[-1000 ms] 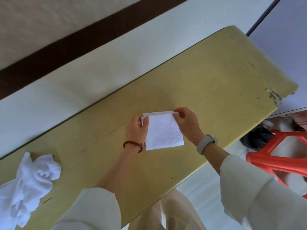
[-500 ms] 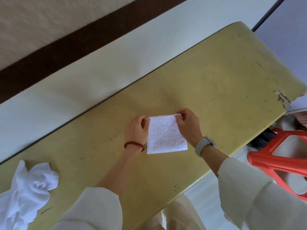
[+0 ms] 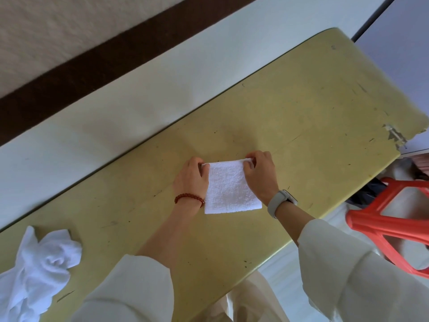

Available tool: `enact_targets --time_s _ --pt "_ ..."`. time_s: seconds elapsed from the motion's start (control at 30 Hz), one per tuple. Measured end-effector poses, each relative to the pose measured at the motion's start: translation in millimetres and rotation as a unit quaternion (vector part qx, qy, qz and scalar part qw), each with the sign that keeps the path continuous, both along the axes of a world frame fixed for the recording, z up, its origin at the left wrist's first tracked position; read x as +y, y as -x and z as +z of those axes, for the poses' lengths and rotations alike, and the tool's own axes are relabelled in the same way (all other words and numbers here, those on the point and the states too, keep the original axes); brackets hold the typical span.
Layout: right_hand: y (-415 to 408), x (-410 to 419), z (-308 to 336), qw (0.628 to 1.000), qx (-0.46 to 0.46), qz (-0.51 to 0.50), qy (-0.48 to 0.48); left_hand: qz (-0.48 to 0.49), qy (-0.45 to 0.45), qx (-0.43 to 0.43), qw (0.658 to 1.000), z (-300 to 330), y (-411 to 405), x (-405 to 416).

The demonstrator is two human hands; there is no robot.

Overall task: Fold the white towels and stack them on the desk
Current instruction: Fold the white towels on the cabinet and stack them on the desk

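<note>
A small white towel (image 3: 231, 188), folded into a rough square, lies flat on the yellow-green desk (image 3: 301, 117) in the middle of the view. My left hand (image 3: 191, 180) pinches its far left corner. My right hand (image 3: 258, 174) pinches its far right corner. Both hands sit at the towel's far edge with fingers curled over it. A heap of crumpled white towels (image 3: 37, 268) lies on the desk at the lower left, apart from my hands.
The desk runs diagonally against a white wall with a dark brown band (image 3: 92, 73). Its right end is chipped (image 3: 394, 134). A red plastic stool (image 3: 390, 228) stands on the floor to the right, below the desk's near edge.
The folded towel has come down from a slight lift to lie flat on the desk. Both hands kept their hold on its far corners and pressed lower.
</note>
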State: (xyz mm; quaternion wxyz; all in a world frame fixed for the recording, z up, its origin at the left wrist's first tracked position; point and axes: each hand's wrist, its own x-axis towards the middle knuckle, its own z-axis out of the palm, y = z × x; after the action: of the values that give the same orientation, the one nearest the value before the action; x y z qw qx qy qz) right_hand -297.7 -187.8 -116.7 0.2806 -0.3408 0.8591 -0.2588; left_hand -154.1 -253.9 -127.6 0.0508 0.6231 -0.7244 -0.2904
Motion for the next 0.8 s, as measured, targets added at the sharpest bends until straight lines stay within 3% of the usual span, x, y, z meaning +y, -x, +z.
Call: enact_targets --time_s 0.03,0.1,0.2,0.27,0.43,0.5,0.6,0.7,0.8 --pt "-1 3 3 1.000 0.018 0.005 0.015 -0.002 0.000 -0.003 1.000 1 0 0" --pt "-4 12 8 0.983 0.158 0.074 0.059 -0.011 0.002 -0.007 1.000 1 0 -1" --pt "-17 27 3 0.914 0.309 0.244 0.094 -0.016 0.003 -0.008 1.000 0 -2 -2" --pt "-26 30 -6 0.891 0.322 0.317 0.051 -0.019 0.002 -0.007 1.000 -1 -3 -2" --pt "-28 33 -29 0.883 0.289 0.365 -0.064 -0.027 0.009 -0.004 1.000 1 -4 -2" --pt "-27 33 -33 0.884 0.284 0.364 -0.073 -0.052 0.088 0.009 0.995 3 -9 2" --pt "-28 33 -33 0.887 0.283 0.359 -0.064 -0.186 0.235 -0.013 0.954 -3 -24 21" --pt "-28 33 -34 0.886 0.292 0.355 -0.054 -0.293 0.221 -0.035 0.930 -16 -36 43" --pt "-28 33 -34 0.884 0.300 0.356 -0.053 -0.296 0.158 -0.115 0.935 -25 -41 46"
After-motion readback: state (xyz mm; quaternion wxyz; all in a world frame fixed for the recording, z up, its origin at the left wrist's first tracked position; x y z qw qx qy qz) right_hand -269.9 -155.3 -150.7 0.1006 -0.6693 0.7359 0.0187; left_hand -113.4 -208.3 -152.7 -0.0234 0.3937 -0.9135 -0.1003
